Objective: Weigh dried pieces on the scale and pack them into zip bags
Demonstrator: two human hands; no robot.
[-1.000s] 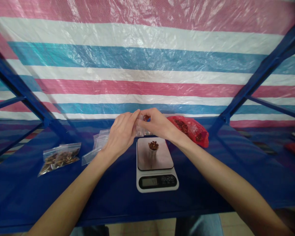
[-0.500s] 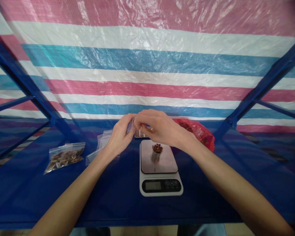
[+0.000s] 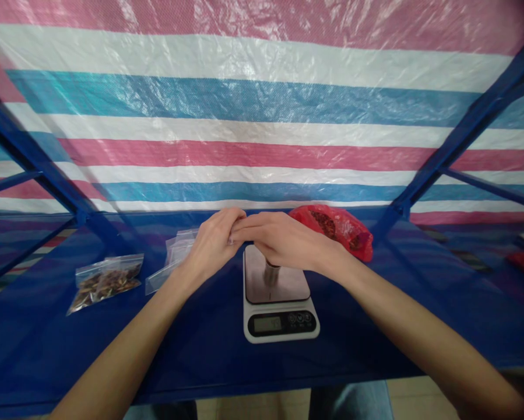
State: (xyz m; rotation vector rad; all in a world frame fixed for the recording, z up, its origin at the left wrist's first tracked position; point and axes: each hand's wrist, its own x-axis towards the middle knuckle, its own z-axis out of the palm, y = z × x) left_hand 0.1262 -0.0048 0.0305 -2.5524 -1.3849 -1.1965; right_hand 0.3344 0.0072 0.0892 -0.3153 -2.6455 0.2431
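Note:
My left hand point(image 3: 213, 242) and my right hand point(image 3: 283, 239) meet above the back of a kitchen scale point(image 3: 281, 335). Both are closed, fingers pinching a clear plastic bag point(image 3: 231, 238), of which only a sliver shows between them. On the scale's steel plate stands a small metal cup point(image 3: 271, 274); my right hand hangs over it and hides its top. Beside my left forearm lie several flat clear zip bags point(image 3: 180, 248), partly covered by that hand.
Left on the blue table point(image 3: 200, 361), a zip bag of dried brown pieces point(image 3: 108, 281) lies flat. A red plastic bag point(image 3: 353, 233) with dark reddish dried pieces sits behind my right wrist. Blue metal posts point(image 3: 454, 151) and a striped sheet point(image 3: 253, 105) stand behind.
The view has shifted slightly. My right hand has come lower and nearer, now covering the brown pieces in the cup's top and the dark flat object behind the scale.

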